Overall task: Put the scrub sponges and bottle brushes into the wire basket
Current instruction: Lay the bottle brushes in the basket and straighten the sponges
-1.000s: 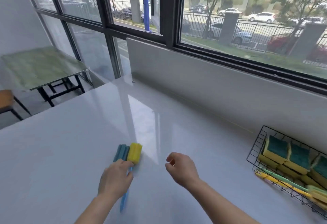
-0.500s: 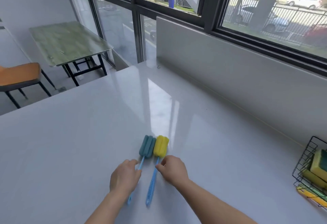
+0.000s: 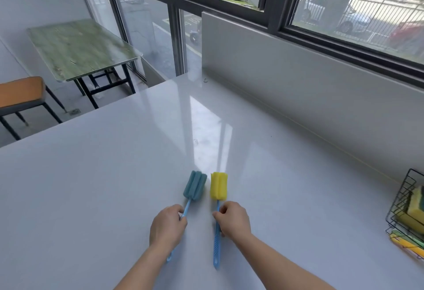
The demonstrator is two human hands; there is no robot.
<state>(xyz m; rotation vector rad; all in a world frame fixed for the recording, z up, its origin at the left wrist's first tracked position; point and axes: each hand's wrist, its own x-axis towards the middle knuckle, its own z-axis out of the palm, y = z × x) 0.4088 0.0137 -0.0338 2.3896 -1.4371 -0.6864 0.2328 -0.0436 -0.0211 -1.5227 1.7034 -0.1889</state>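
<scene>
Brushes, two, at the counter (image 3: 91, 175): our left hand (image 3: 167, 227) now grips the teal brush (image 3: 195, 185), our right hand (image 3: 232, 221) the yellow brush (image 3: 219, 185), heads newly parted; next, the wire basket (image 3: 403, 195), well apart at right.

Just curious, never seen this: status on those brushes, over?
Hands: left hand grips teal brush, right hand grips yellow brush. Target wire basket far right. No obstacle seen.
</scene>
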